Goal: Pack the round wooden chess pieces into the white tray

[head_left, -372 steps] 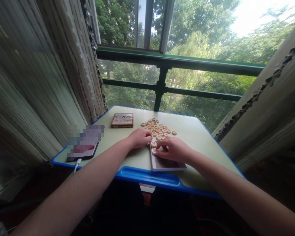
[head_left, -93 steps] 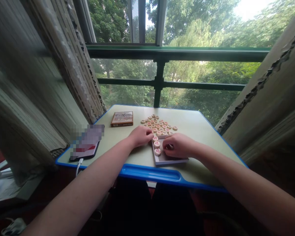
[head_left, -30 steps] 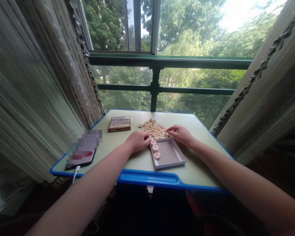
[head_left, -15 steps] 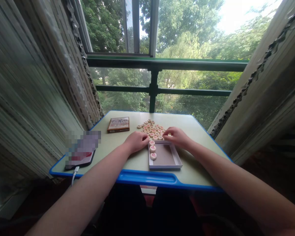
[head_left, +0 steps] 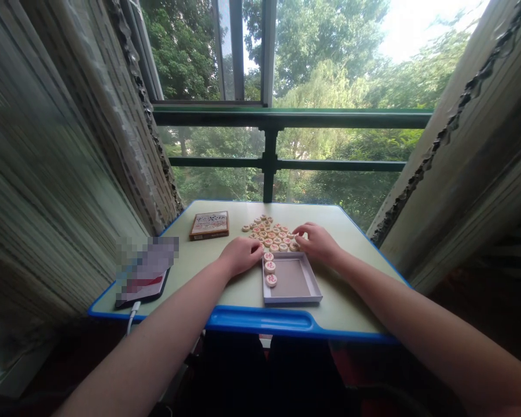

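Round Chinese chess pieces (head_left: 269, 234) with red or dark characters lie in a loose cluster at the middle of the table. Just in front is a shallow open box tray (head_left: 293, 278), with three red-marked pieces (head_left: 270, 267) in a column along its left side. My left hand (head_left: 241, 256) rests beside the tray's far left corner, fingers curled; whatever they may hold is hidden. At the cluster's right edge, my right hand (head_left: 315, 242) has thumb and fingers apart, close to a piece (head_left: 294, 247) by the tray's far rim. I cannot tell whether it touches one.
A printed box lid (head_left: 209, 225) lies at the table's back left. Near the left edge is a phone (head_left: 147, 278) with a white cable (head_left: 132, 315). A blue groove (head_left: 260, 318) runs along the front edge. Curtains and a railed window (head_left: 286, 119) stand beyond.
My right hand has shifted slightly right and its fingers have parted, showing a piece by the tray's far edge. My left hand stays about where it was. The view has tilted a little.
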{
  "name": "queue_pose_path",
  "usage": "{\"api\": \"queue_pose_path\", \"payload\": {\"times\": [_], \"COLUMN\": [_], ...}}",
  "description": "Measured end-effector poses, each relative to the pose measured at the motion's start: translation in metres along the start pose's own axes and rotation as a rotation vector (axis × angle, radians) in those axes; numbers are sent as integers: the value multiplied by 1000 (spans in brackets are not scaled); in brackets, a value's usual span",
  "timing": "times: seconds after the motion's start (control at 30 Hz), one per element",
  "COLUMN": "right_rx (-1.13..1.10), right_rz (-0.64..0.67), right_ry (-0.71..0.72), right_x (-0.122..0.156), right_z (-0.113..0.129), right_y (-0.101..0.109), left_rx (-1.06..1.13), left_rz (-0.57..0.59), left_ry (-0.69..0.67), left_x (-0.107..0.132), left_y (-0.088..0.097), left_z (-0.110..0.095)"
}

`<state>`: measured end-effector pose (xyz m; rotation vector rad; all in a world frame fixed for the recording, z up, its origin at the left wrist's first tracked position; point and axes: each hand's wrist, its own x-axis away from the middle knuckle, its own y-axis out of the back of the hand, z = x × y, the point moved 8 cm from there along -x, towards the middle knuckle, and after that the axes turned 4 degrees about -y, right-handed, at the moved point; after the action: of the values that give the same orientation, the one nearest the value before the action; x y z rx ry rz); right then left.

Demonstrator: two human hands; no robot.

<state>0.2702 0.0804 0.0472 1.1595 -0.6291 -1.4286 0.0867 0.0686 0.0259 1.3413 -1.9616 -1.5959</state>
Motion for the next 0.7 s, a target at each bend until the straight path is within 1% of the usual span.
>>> {"api": "queue_pose_path", "payload": {"times": [0.13,0.4,0.6,0.7], "right_rx": [0,29,71,76], "right_rz": [6,88,39,44], "right_ry": [39,54,75,86], "right_x": [3,4,3,2], "right_z": [7,10,10,8], "right_y": [1,-7,-2,-3], "left_rx": [-17,-49,-64,-64], "left_rz": [13,42,51,48], "left_ry": [10,44,41,35], "left_x": [-1,-1,0,0], "left_y": [-2,-2,-2,-2], "left_z": [0,0,0,-1]}}
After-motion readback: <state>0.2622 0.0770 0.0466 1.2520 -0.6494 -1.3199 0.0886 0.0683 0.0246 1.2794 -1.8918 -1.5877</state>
